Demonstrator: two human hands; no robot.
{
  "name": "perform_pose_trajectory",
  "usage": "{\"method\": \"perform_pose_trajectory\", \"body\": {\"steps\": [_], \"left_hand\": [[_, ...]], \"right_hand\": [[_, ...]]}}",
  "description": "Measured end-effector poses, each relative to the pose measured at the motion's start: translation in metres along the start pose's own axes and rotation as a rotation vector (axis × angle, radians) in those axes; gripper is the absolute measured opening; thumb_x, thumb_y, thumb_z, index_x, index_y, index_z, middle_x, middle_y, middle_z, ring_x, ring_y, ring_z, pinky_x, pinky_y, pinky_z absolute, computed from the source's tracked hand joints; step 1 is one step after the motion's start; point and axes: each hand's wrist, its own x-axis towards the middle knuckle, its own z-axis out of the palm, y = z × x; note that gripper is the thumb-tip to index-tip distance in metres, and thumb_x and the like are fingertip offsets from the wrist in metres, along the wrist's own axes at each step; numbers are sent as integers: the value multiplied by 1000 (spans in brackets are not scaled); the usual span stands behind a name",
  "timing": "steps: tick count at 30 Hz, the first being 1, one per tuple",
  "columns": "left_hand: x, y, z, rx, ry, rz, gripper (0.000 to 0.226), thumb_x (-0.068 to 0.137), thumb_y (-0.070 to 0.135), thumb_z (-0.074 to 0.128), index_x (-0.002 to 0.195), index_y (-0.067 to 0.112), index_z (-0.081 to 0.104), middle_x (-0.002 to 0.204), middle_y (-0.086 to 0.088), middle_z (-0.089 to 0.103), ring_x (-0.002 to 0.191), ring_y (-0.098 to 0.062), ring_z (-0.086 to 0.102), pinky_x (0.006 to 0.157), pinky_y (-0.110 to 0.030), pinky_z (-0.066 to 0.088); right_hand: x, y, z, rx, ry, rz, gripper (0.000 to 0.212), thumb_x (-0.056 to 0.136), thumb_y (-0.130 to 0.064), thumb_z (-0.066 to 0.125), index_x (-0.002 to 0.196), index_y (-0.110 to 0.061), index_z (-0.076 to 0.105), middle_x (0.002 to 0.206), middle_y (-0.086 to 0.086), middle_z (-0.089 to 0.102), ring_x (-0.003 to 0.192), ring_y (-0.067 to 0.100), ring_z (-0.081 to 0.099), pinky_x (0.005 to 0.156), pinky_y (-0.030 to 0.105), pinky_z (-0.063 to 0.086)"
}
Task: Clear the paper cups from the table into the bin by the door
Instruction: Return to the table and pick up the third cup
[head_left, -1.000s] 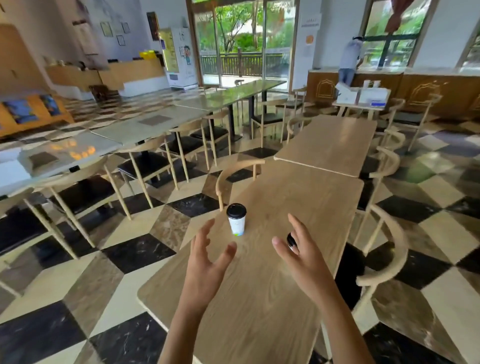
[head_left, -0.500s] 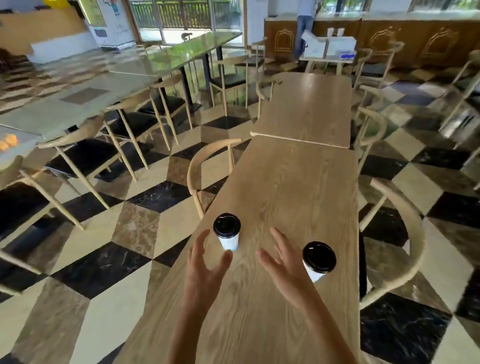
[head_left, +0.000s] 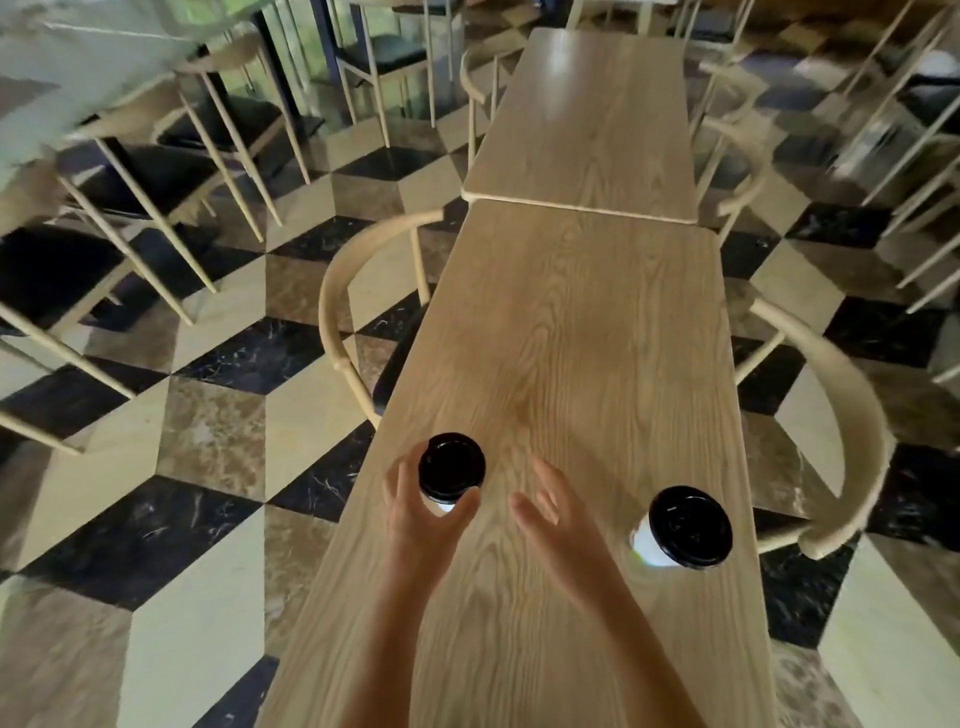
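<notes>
Two white paper cups with black lids stand on the long wooden table (head_left: 571, 322). The left cup (head_left: 451, 467) is near the table's left edge, and my left hand (head_left: 423, 514) curls around its body, fingers on the far left side and thumb on the near right side. The right cup (head_left: 684, 526) stands by the table's right edge, untouched. My right hand (head_left: 558, 514) hovers open over the table between the two cups, a short way left of the right cup. No bin is in view.
A curved wooden chair (head_left: 353, 312) is tucked at the table's left side and another chair (head_left: 841, 415) at its right. A second wooden table (head_left: 592, 119) butts against the far end. More chairs and tables stand at the left over the checkered floor.
The view has tilted down and drawn closer to the table. My left hand has reached forward and wrapped around the left cup. My right hand stays open between the cups.
</notes>
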Motion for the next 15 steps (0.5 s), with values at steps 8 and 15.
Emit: {"method": "perform_pose_trajectory", "body": {"steps": [8, 15], "left_hand": [[25, -27, 29, -15, 20, -95, 85, 71, 22, 87, 144, 23, 44, 129, 3, 42, 118, -14, 45, 94, -31, 40], [30, -27, 30, -12, 58, -110, 80, 70, 20, 87, 140, 22, 48, 122, 9, 45, 111, -9, 46, 82, -10, 32]], "right_hand": [[18, 8, 7, 14, -3, 46, 66, 95, -45, 54, 153, -33, 26, 160, -9, 29, 147, 10, 28, 119, 37, 29], [22, 8, 10, 14, 14, 69, 68, 94, -47, 54, 154, -31, 25, 161, -9, 29, 147, 10, 27, 120, 40, 27]]}}
